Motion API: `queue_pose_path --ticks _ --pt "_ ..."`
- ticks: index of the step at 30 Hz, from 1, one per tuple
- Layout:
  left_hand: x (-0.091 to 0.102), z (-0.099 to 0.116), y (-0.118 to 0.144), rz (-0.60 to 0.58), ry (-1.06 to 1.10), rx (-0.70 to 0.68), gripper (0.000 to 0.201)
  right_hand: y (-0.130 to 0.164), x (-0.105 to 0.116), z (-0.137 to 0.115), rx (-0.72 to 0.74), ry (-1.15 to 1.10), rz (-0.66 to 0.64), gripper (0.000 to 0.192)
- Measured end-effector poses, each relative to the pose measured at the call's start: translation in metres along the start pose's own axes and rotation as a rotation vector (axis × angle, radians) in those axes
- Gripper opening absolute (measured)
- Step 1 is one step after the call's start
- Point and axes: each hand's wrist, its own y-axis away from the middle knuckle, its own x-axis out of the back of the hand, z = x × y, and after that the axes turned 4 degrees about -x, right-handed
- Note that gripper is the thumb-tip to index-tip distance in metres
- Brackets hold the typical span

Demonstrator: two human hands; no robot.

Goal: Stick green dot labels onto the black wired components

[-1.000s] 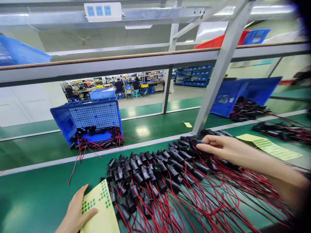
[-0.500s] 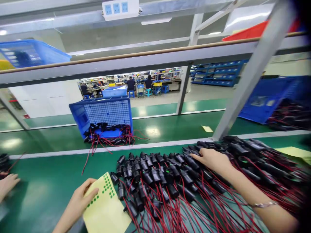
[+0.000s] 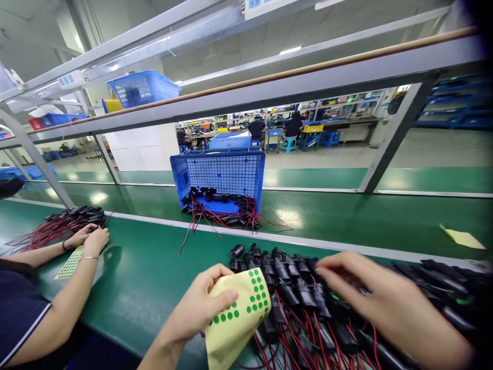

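Yellow sheet [image 3: 227, 339] w/ green dots [image 3: 258, 297] pinched b/w thumb & fingers of your L hand [image 3: 200, 303], prob. angled so dots face you; R hand [image 3: 389, 300] curled at black parts [image 3: 304, 295], can't tell if tips grip any; red wires [image 3: 285, 339] trail below fingers, prob. keeping tops reachable.

A blue crate [image 3: 221, 172] lies on its side on the far strip of the green table [image 3: 154, 272]. Overhead, I see a shelf [image 3: 269, 91] carrying a blue basket [image 3: 148, 88]. A socket strip [image 3: 265, 6] is mounted above. Across the floor [image 3: 319, 160]: seated people, one on a turquoise stool [image 3: 288, 144]. Far right: blue racks [image 3: 458, 105], blurred.
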Motion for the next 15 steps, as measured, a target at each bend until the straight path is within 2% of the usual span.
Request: queue_pose_path --ticks 3,5,9,15 --pt "-0.010 -0.001 0.001 0.008 0.069 -0.026 0.050 0.021 -0.037 -0.056 0.255 -0.118 -0.224 0.010" --pt "-0.015 0.000 0.003 0.015 0.118 -0.048 0.051 0.030 -0.056 -0.077 0.321 -0.138 -0.226 0.011" --pt "-0.021 0.003 0.008 0.078 0.160 -0.079 0.051 0.035 -0.072 -0.086 0.347 -0.138 -0.205 0.011" --pt "-0.018 0.002 0.012 0.107 0.093 -0.081 0.049 0.032 -0.071 -0.088 0.387 -0.124 -0.162 0.017"
